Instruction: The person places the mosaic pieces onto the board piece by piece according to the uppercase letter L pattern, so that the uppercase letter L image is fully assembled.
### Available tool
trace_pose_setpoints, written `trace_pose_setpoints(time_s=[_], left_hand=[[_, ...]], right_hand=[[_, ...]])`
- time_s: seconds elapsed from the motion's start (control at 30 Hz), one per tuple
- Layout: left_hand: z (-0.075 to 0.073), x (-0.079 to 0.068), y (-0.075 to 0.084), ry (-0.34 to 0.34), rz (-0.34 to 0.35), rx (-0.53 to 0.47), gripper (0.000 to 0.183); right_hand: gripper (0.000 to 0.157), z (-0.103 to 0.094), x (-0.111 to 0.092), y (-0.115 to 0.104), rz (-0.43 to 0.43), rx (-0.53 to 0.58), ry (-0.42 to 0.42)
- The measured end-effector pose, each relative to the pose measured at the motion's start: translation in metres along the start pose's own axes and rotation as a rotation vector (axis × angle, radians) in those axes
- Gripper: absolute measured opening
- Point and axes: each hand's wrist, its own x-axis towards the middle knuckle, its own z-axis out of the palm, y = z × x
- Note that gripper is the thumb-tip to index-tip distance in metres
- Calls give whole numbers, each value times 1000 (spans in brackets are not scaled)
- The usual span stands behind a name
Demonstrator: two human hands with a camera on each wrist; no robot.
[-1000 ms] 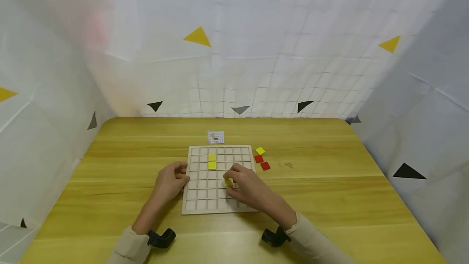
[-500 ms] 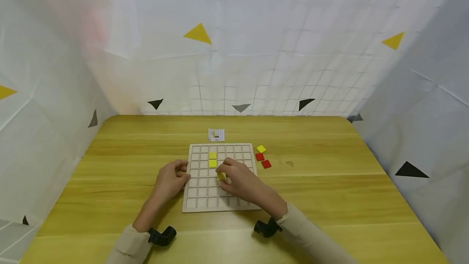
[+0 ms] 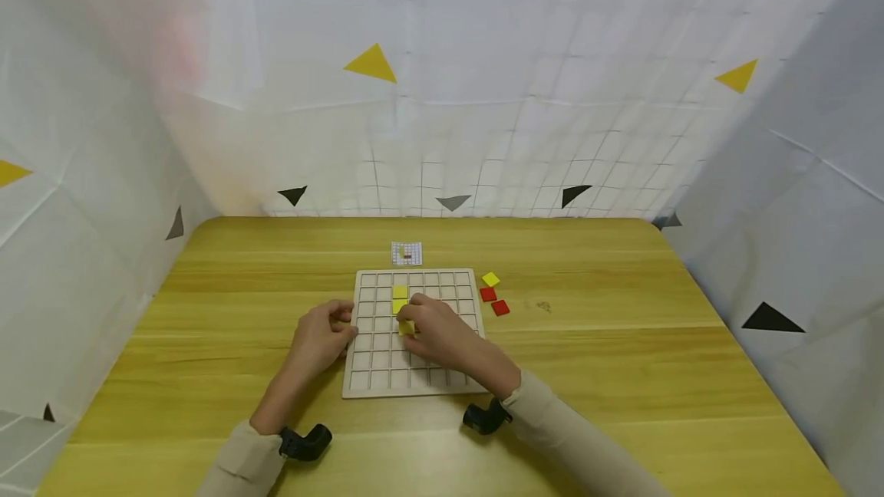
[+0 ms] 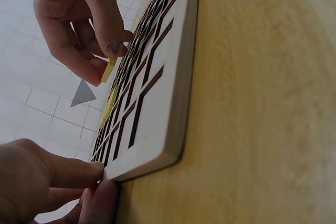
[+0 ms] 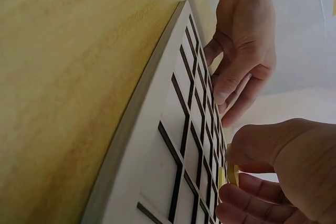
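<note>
A pale wooden grid board (image 3: 373,388) lies flat on the table, with two yellow square tiles (image 3: 400,292) one below the other in its upper left cells. My right hand (image 3: 442,332) pinches another yellow tile (image 4: 108,70) between thumb and fingertips, tilted, just over the cell below those two. My left hand (image 3: 323,337) grips the board's left edge, thumb and fingers at the rim (image 4: 157,163). The right wrist view shows the pinched tile (image 5: 232,172) partly hidden by the right fingers.
To the right of the board lie a loose yellow tile (image 3: 491,279) and two red tiles (image 3: 500,307). A small printed grid card (image 3: 407,254) sits beyond the board's far edge. White sheeting (image 3: 525,98) stands around the wooden table (image 3: 621,374).
My right hand has carried its yellow tile leftward over the board, to just below the two placed yellow tiles. The left hand has kept its place at the board's edge.
</note>
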Motion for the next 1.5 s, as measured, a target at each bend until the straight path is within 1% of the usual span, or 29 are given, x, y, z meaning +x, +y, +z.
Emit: trace_pose_setpoints(time_s=[0.2, 0.37, 0.53, 0.73, 0.93, 1.1, 1.27, 1.37, 1.5], left_hand=[[1, 0, -2, -8, 2, -5, 43], [1, 0, -2, 6, 9, 2, 43], [0, 0, -2, 11, 15, 13, 43], [0, 0, -2, 10, 11, 10, 43], [-1, 0, 0, 9, 10, 7, 43], [-1, 0, 0, 6, 4, 3, 43], [-1, 0, -1, 7, 4, 9, 43], [0, 0, 0, 9, 4, 14, 43], [-1, 0, 1, 8, 0, 15, 43]], right_hand=[[23, 4, 5, 2, 17, -21, -12], [24, 8, 11, 2, 4, -58, -20], [23, 9, 15, 1, 11, -94, -33], [21, 11, 18, 1, 19, -80, -35], [19, 13, 21, 1, 34, -96, -34], [19, 13, 21, 2, 36, -78, -25], [16, 14, 21, 4, 36, -66, -23], [17, 14, 21, 5, 34, -62, -22], [22, 12, 20, 5, 40, -47, -31]])
